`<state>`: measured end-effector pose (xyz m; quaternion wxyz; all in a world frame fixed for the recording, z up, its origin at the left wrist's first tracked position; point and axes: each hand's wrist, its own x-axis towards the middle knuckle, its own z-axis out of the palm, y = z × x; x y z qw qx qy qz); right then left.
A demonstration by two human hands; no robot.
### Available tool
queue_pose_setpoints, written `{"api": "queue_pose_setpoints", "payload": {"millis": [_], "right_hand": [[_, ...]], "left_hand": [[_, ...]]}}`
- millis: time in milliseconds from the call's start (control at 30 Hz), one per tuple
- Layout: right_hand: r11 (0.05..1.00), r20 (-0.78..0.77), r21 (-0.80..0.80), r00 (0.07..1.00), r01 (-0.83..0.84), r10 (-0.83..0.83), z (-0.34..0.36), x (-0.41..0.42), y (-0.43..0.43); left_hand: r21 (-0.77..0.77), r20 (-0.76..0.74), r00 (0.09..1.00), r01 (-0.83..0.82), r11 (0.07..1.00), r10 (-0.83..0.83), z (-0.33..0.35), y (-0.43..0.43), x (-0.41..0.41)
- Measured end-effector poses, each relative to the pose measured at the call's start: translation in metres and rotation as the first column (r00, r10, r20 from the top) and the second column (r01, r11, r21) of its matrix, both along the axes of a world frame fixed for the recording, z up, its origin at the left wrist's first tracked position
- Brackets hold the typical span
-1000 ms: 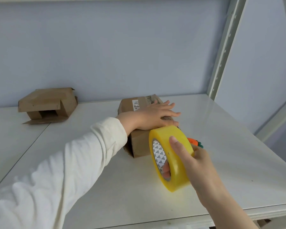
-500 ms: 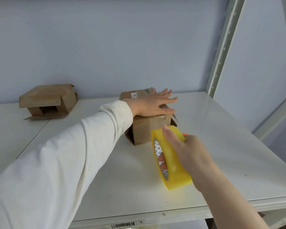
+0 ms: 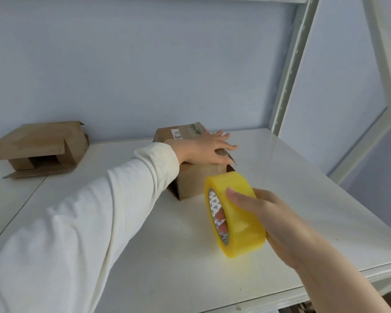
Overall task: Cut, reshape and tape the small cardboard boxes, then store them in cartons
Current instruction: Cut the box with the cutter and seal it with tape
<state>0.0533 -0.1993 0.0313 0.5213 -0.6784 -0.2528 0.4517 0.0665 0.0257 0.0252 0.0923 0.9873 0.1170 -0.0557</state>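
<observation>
on a white shelf surface [image 3: 303, 199], a small cardboard box [image 3: 196, 181] sits near the middle of the back edge. the left hand [image 3: 203, 147] lies flat on its top, fingers straight, pressing. the right hand [image 3: 273, 215] grips a yellow tape roll [image 3: 237, 213] just in front, fingers curled through the core. taping looks barely begun; a second box [image 3: 41, 143] at the back left corner gapes open, and storing is not yet done

Left sleeve [image 3: 99, 211] long, cream-white (softly creased); right forearm [image 3: 325, 269] bare.
</observation>
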Motion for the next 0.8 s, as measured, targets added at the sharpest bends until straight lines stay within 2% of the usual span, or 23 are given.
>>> {"api": "queue_pose_setpoints", "payload": {"millis": [100, 200, 267, 333, 367, 400, 433, 467, 500, 533, 600, 667, 700, 733, 767, 800], "right_hand": [[0.997, 0.081, 0.018, 0.994, 0.071, -0.072, -0.003, -0.002, -0.001], [0.986, 0.05, 0.03, 0.985, 0.162, -0.163, -0.004, -0.002, -0.003], [0.99, 0.057, 0.028, 0.989, 0.137, -0.139, -0.006, 0.0, -0.001], [0.995, 0.028, 0.021, 0.995, 0.1, -0.101, -0.005, 0.002, 0.002], [0.996, -0.001, 0.029, 0.997, 0.08, -0.08, -0.005, 0.004, 0.002], [0.997, -0.032, 0.041, 0.998, 0.062, -0.061, -0.005, 0.007, 0.001], [0.998, -0.06, 0.055, 0.997, 0.041, -0.038, -0.007, 0.012, 0.001], [0.998, -0.072, 0.069, 0.997, 0.005, 0.0, -0.008, 0.016, 0.001], [0.997, -0.08, 0.073, 0.996, -0.034, 0.04, -0.01, 0.019, 0.003], [0.995, -0.08, 0.061, 0.993, -0.08, 0.084, -0.01, 0.022, 0.004], [0.989, -0.06, 0.018, 0.987, -0.146, 0.147, -0.012, 0.031, 0.005], [0.99, -0.013, 0.014, 0.989, -0.144, 0.144, -0.014, 0.048, 0.002], [0.995, 0.062, 0.034, 0.994, -0.091, 0.088, -0.017, 0.058, 0.004], [0.999, 0.233, 0.031, 0.972, -0.028, 0.02, -0.022, 0.07, 0.005], [1.0, 0.448, 0.003, 0.894, 0.019, -0.018, -0.031, 0.084, 0.009], [0.997, 0.618, -0.07, 0.786, 0.036, 0.015, -0.038, 0.096, 0.011]], "left_hand": [[-0.008, 0.012, 1.0, 0.011, 1.0, -0.011, 0.0, 0.01, 0.006], [-0.003, 0.005, 1.0, 0.018, 1.0, -0.018, -0.003, 0.018, 0.009], [-0.022, 0.041, 0.999, 0.021, 1.0, -0.02, -0.003, 0.016, 0.008], [-0.027, 0.165, 0.985, -0.048, 0.999, 0.051, 0.002, 0.008, 0.0], [-0.001, 0.29, 0.948, -0.136, 0.991, 0.13, 0.004, 0.0, -0.008], [0.012, 0.476, 0.853, -0.252, 0.968, 0.216, 0.006, -0.01, -0.017], [-0.01, 0.669, 0.69, -0.362, 0.932, 0.276, 0.005, -0.025, -0.029], [-0.103, 0.798, 0.499, -0.439, 0.892, 0.338, 0.002, -0.045, -0.041], [-0.256, 0.827, 0.351, -0.461, 0.85, 0.44, -0.003, -0.067, -0.054], [-0.426, 0.759, 0.286, -0.462, 0.778, 0.585, -0.01, -0.084, -0.063], [-0.72, 0.433, 0.336, -0.428, 0.545, 0.836, -0.027, -0.106, -0.072], [-0.874, 0.142, 0.406, -0.376, 0.307, 0.903, -0.033, -0.117, -0.073], [-0.903, 0.059, 0.434, -0.36, 0.233, 0.899, -0.033, -0.118, -0.073], [-0.921, 0.009, 0.441, -0.346, 0.179, 0.898, -0.033, -0.12, -0.072], [-0.936, -0.026, 0.435, -0.327, 0.131, 0.9, -0.032, -0.122, -0.072], [-0.949, -0.053, 0.426, -0.304, 0.087, 0.903, -0.033, -0.125, -0.07]]}}
